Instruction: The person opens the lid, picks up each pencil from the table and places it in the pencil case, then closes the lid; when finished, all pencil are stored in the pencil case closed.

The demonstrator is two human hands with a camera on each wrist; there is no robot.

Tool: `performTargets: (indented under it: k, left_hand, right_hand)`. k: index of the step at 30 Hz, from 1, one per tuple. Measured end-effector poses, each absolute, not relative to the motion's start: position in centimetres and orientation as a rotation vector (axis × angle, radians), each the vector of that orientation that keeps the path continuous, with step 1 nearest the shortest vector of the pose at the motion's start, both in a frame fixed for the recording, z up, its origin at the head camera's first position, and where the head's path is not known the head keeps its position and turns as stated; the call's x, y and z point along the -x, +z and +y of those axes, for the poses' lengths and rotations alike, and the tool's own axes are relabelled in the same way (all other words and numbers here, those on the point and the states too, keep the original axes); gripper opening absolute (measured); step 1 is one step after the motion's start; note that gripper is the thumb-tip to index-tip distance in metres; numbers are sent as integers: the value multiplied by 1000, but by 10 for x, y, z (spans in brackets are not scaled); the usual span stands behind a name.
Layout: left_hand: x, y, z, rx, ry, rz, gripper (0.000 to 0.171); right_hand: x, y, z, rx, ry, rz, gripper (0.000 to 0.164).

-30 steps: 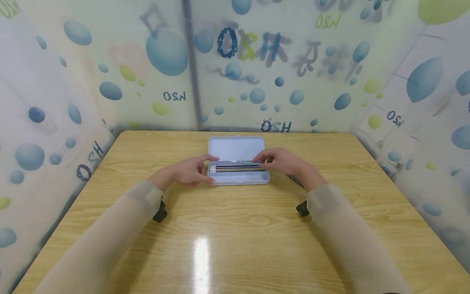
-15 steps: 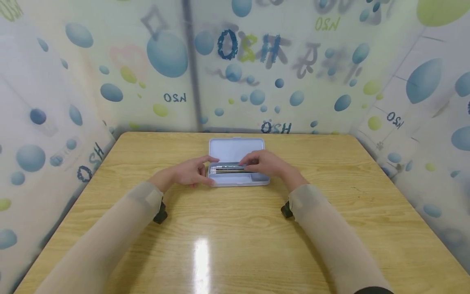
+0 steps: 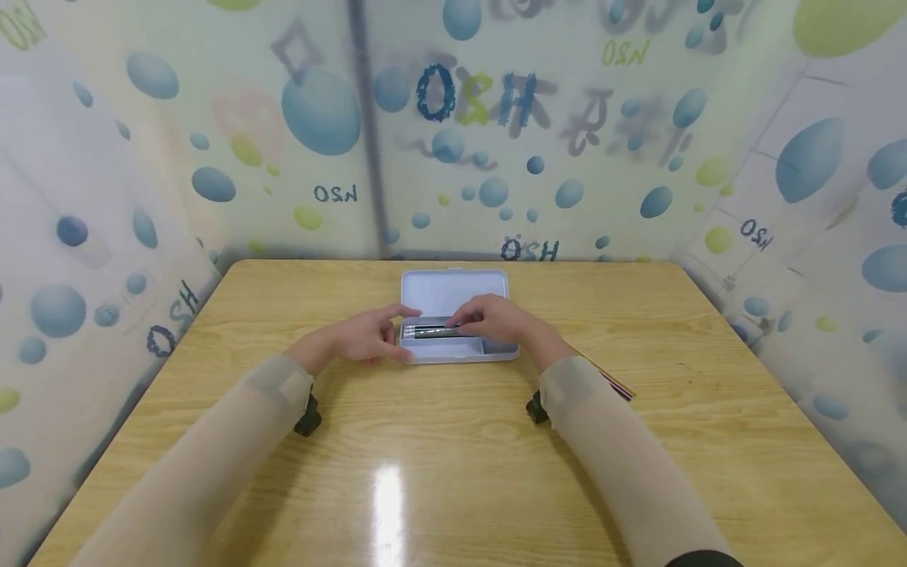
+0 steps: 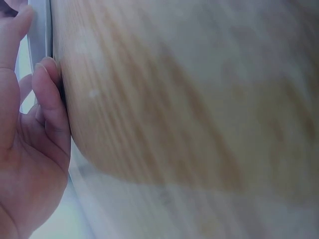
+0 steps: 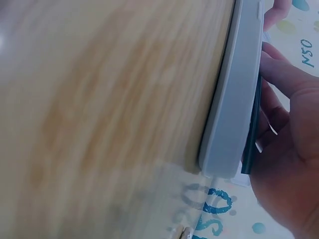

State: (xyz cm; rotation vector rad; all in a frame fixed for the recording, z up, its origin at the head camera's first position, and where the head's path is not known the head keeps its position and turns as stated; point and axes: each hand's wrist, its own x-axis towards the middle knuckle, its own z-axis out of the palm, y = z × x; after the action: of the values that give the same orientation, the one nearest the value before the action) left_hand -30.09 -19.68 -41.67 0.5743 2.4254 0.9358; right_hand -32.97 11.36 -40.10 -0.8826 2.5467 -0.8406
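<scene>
Pale lilac plastic: a pencil case (image 3: pixel 442 349), lying open on the worktop (image 3: pixel 453 488) towards the far edge. Lid (image 3: pixel 438 294) folded back on the far side, away from the person. A long bare compartment runs along the near side, a smaller one at its right end.

Behind these, a few pencils (image 3: pixel 423 332) lie lengthwise, pale ends to the left; exact count too small to tell.

Right hand (image 3: pixel 496 319) above the right half of the case, thumb and fingers pinching a dark pencil (image 5: pixel 251 134); the right wrist view shows it running along the case's side wall.

Left hand (image 3: pixel 364 337) at the left end, thumb and forefinger spread, thumb at the near corner, forefinger by the hinge side.

On the worktop to the right, partly behind the right sleeve (image 3: pixel 623 441): a yellow pencil (image 3: pixel 602 367) and darker ones (image 3: pixel 618 386) beside it, slanting towards the person. Left sleeve (image 3: pixel 212 441) also beige.

Beyond the worktop, a pale wall (image 3: pixel 567 228) printed with blue and green drops and mirrored lettering
</scene>
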Motion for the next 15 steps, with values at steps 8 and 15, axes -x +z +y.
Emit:
performTargets:
  k: [8, 15]
  left_hand:
    - [300, -416, -197, -575, 934, 2421, 90]
    - [300, -415, -196, -568, 947, 2419, 89]
  right_hand:
    - [330, -402, 113, 867, -812, 2546, 23]
    - [328, -400, 115, 883, -840, 2537, 24]
